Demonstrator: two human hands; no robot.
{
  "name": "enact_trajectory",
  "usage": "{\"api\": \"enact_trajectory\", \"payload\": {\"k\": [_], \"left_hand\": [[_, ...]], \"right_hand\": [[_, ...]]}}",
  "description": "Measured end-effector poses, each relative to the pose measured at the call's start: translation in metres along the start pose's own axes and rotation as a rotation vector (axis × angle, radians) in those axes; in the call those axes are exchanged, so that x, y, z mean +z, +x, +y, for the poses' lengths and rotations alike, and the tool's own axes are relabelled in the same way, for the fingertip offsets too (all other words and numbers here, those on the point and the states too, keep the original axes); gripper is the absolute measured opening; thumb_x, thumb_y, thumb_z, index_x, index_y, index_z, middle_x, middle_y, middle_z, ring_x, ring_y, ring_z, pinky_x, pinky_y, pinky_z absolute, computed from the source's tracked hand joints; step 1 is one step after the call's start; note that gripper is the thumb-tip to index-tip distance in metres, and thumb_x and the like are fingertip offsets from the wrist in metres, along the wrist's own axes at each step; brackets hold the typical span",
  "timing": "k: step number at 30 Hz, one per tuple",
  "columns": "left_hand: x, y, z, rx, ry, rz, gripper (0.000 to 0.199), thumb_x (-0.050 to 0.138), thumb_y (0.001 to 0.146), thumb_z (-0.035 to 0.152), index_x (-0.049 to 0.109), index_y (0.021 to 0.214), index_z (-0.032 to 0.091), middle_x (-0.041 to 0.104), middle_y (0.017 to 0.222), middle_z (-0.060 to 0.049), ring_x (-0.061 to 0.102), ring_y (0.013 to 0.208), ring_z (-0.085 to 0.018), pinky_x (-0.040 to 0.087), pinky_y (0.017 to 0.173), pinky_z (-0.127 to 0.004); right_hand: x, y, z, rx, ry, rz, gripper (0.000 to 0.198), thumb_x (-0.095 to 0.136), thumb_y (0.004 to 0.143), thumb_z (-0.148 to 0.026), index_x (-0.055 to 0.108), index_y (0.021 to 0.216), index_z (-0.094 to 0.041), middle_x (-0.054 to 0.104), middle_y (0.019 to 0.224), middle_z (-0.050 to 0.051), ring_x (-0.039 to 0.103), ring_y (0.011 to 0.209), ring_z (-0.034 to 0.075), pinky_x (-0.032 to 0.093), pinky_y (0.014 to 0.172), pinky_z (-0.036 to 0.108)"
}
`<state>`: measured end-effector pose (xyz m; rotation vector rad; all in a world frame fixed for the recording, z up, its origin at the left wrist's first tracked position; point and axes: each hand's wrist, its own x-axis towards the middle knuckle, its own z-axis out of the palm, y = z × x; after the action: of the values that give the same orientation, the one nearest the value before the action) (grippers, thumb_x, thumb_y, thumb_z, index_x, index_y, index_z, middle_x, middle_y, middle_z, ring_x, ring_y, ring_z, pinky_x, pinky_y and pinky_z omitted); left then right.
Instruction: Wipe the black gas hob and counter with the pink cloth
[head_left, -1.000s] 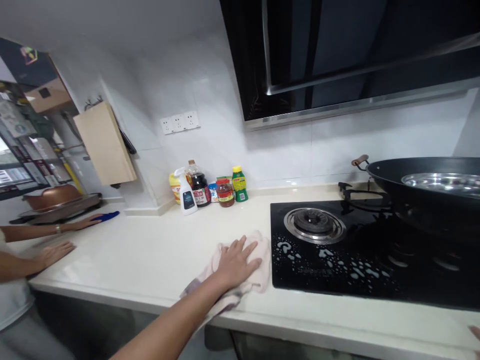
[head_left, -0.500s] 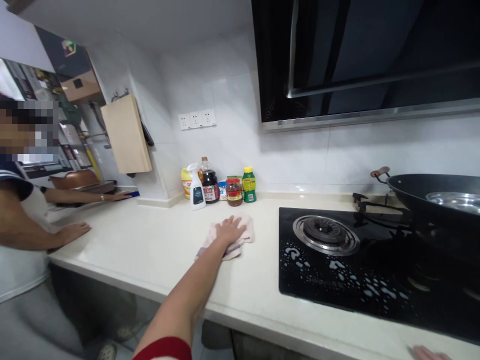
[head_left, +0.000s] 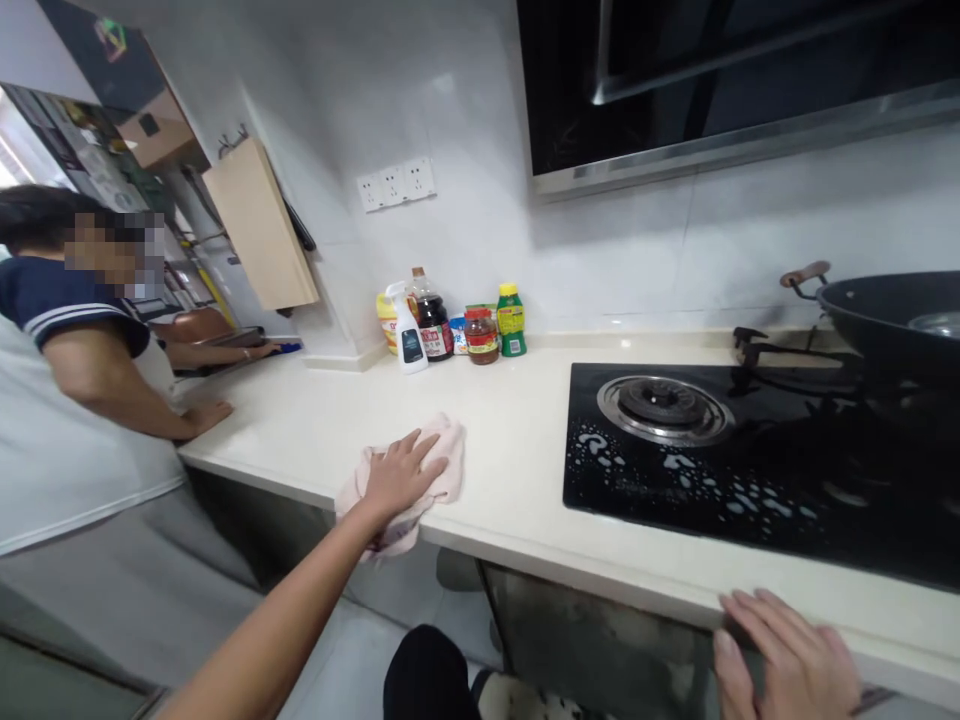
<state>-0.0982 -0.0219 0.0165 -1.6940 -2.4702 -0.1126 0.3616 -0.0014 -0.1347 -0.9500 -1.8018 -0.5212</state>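
Observation:
My left hand [head_left: 401,478] presses down on a pale pink cloth [head_left: 446,450], its fingers spread flat. The cloth lies bunched at the front edge of the white countertop [head_left: 510,450], and part of it hangs over. At the lower right, my right hand [head_left: 791,655] rests at the counter's front edge below the stove, its fingers extended with nothing seen in them. Right of the cloth is the black glass gas stove [head_left: 675,490], with water drops scattered over its front part.
Against the wall stand a white spray bottle [head_left: 410,335], a dark sauce bottle [head_left: 435,325], a red-lidded jar [head_left: 481,338] and a green bottle [head_left: 512,320]. A wok [head_left: 877,310] sits on the stove. At left, another person [head_left: 90,400] leans on the counter, one hand on a blue cloth [head_left: 287,348].
My left hand has slid the cloth toward me and left, onto the counter's front edge. My right hand has come further into view. The camera view has shifted.

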Motion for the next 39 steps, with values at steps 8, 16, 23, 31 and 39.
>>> {"api": "enact_trajectory", "payload": {"k": [8, 16, 23, 31, 39], "left_hand": [[0.015, -0.089, 0.106, 0.325, -0.102, 0.402, 0.044, 0.054, 0.097, 0.044, 0.064, 0.137, 0.03, 0.058, 0.147, -0.012, 0.056, 0.125, -0.036, 0.036, 0.104, -0.059], [0.065, -0.114, 0.166, 0.449, -0.293, 0.621, 0.056, 0.053, 0.093, 0.029, 0.048, 0.148, 0.021, 0.061, 0.139, -0.016, 0.054, 0.126, -0.034, 0.037, 0.107, -0.056], [0.071, -0.115, 0.124, 0.536, -0.403, 0.75, 0.072, 0.06, 0.086, 0.026, 0.033, 0.152, 0.013, 0.054, 0.142, -0.022, 0.05, 0.134, -0.035, 0.038, 0.111, -0.056], [0.07, -0.131, 0.169, 0.699, -0.313, 0.702, 0.059, 0.062, 0.087, 0.023, 0.048, 0.142, 0.01, 0.053, 0.148, -0.021, 0.041, 0.144, -0.031, 0.023, 0.122, -0.049], [0.061, -0.132, 0.237, 0.86, -0.375, 0.701, 0.049, 0.055, 0.093, 0.027, 0.056, 0.14, 0.014, 0.057, 0.148, -0.016, 0.042, 0.145, -0.031, 0.032, 0.117, -0.048]], "right_hand": [[-0.018, 0.033, -0.038, 0.169, 0.151, 0.018, 0.026, 0.05, 0.098, -0.025, 0.057, 0.122, -0.017, 0.061, 0.123, 0.016, 0.052, 0.13, 0.034, 0.029, 0.115, 0.066], [0.0, 0.116, -0.12, -0.223, 0.515, -0.395, 0.053, 0.041, 0.105, -0.034, 0.035, 0.154, -0.016, 0.043, 0.157, 0.016, 0.032, 0.15, 0.026, 0.032, 0.122, 0.05], [0.027, 0.107, -0.126, -0.175, 0.333, -0.511, 0.071, 0.06, 0.093, -0.061, 0.044, 0.151, -0.023, 0.049, 0.153, 0.016, 0.042, 0.144, 0.035, 0.039, 0.117, 0.054], [-0.001, 0.074, -0.068, -0.156, 0.161, -0.369, 0.046, 0.069, 0.087, -0.019, 0.057, 0.132, -0.022, 0.059, 0.139, 0.016, 0.049, 0.136, 0.033, 0.046, 0.107, 0.055], [-0.033, 0.05, -0.022, 0.016, 0.0, -0.367, 0.046, 0.065, 0.09, -0.026, 0.055, 0.135, -0.02, 0.045, 0.153, 0.019, 0.04, 0.145, 0.037, 0.039, 0.113, 0.062]]}}
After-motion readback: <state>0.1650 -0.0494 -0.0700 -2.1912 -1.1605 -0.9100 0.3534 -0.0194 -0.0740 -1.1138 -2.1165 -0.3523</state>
